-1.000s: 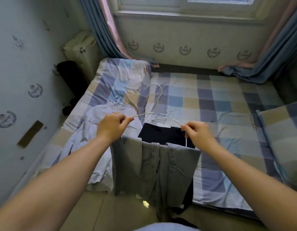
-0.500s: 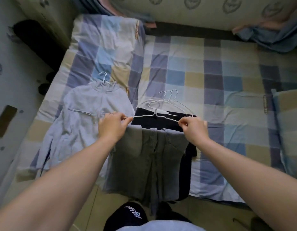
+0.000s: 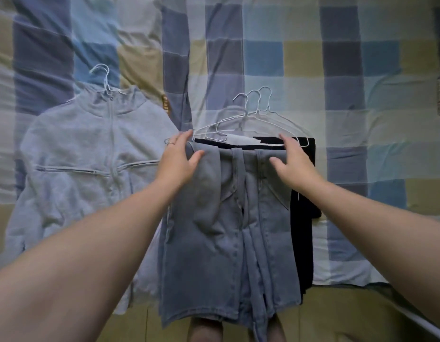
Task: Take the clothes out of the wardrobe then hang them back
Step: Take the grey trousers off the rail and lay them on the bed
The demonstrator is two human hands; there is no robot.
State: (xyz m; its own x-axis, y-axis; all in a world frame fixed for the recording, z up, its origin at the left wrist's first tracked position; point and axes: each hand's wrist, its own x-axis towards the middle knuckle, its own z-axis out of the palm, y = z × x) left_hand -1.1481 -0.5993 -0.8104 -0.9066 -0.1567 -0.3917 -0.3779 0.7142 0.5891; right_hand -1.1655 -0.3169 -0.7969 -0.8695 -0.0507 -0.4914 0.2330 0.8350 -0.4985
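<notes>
Grey-blue jeans [image 3: 228, 233] lie folded over a white wire hanger on the bed, hanging past its near edge. Under them lies a black garment [image 3: 303, 218], with several white wire hangers [image 3: 251, 114] stacked at its top. My left hand [image 3: 179, 159] hovers open over the jeans' upper left corner, fingers spread. My right hand [image 3: 291, 161] is open at the upper right corner, fingertips near the hanger bar. A light grey zip jacket [image 3: 90, 164] on its own hanger lies to the left.
A checked blue, beige and purple bedsheet [image 3: 312, 70] covers the bed. The bed's near edge runs along the bottom, with yellowish floor [image 3: 337, 314] below it. My legs show under the jeans' hem.
Both hands have let go of the hanger with the jeans, which now lies on the bed over the black garment. My view has tilted down and closer to the bed.
</notes>
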